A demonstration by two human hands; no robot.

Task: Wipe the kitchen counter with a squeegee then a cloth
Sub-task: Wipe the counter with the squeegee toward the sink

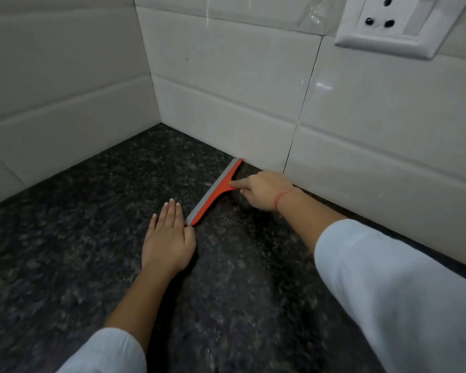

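Being gripped by the right hand, the orange plastic squeegee is set on the dark speckled stone bench, far tip at the white tiled wall. The left hand is laid flat, touching its near tip. Streaks may be left if it is tilted.

Left hand flat, right hand curled

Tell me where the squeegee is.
Head view, centre: the squeegee rests on the counter, right hand holding its handle, left hand by its near end, far end at the wall.
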